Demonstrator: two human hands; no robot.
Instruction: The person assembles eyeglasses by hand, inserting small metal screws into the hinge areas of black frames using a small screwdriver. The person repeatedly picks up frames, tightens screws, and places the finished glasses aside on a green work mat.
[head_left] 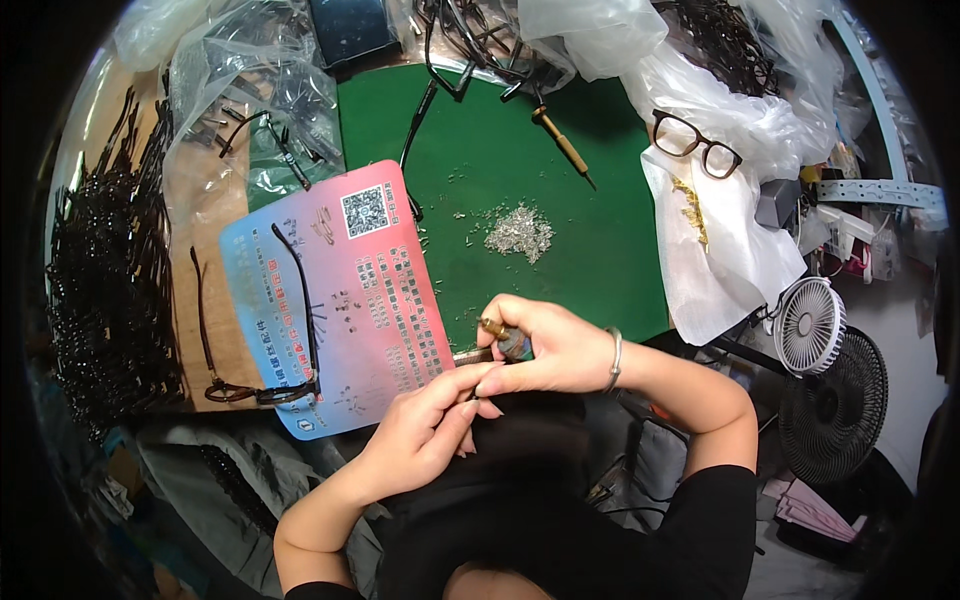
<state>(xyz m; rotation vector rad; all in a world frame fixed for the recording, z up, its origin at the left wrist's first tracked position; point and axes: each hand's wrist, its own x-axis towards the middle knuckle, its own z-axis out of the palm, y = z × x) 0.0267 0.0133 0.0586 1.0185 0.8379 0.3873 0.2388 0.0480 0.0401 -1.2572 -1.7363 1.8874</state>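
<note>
Closely together, hands [422, 432], right hand [560, 348] clamped on brass-tipped, mottled dark tool [516, 345], left's hold unclear

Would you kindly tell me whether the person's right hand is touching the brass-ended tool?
Touching: the head view shows the right hand curled around the brass-ended tool, holding it above the lap.

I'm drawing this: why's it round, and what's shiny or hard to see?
Head view: the fisheye lens gives a dark round border and bends edges near the rim; head view: bright glare on the upper-left clear plastic bag; head view: anything held in the left hand is too small and dark to make out.
</note>
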